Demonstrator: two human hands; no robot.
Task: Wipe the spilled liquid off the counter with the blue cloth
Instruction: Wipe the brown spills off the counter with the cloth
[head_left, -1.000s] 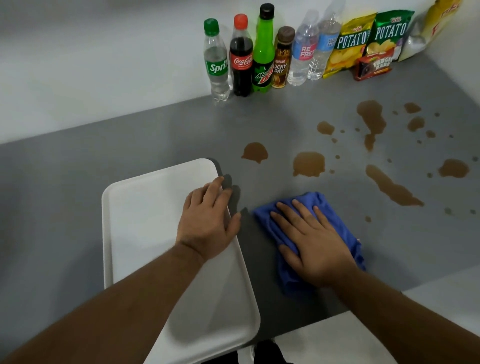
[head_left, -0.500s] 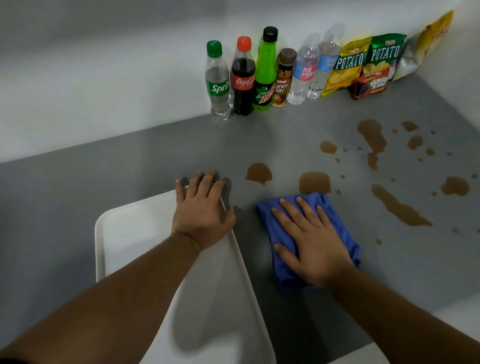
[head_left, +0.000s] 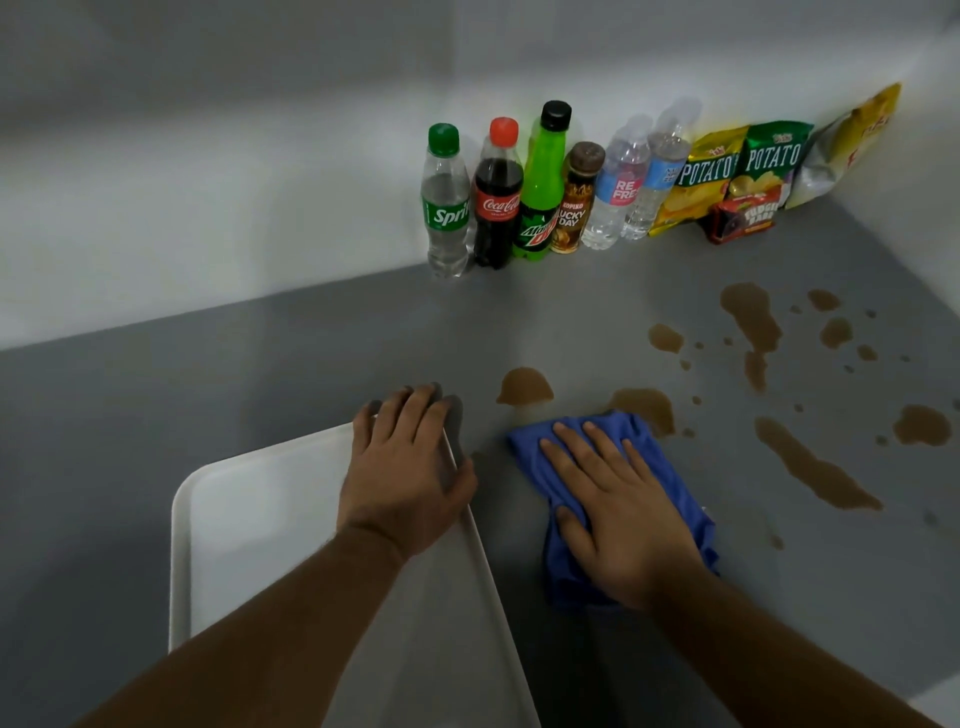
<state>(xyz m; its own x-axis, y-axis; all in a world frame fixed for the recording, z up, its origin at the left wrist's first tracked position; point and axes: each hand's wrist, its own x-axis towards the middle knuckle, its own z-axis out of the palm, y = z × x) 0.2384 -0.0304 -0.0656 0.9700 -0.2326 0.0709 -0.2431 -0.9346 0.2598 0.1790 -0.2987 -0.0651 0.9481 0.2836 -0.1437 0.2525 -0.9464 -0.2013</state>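
Brown spilled liquid lies in puddles and drops on the grey counter (head_left: 260, 374): one round puddle (head_left: 524, 387) ahead of the cloth, another (head_left: 647, 408) at its far right corner, a long streak (head_left: 810, 467) to the right. My right hand (head_left: 618, 509) presses flat on the crumpled blue cloth (head_left: 540, 457), fingers spread. The cloth's far edge touches the nearest puddles. My left hand (head_left: 405, 473) rests palm down on the far right corner of a white tray (head_left: 249, 509).
A row of drink bottles (head_left: 498, 192) stands against the back wall, with chip bags (head_left: 737, 166) and a small red box (head_left: 743, 218) to their right. More spill spots (head_left: 753, 317) spread toward the right corner.
My right hand has pushed the blue cloth forward until it meets the two nearest puddles. My left hand has slid to the tray's far corner. The view has tilted down slightly.
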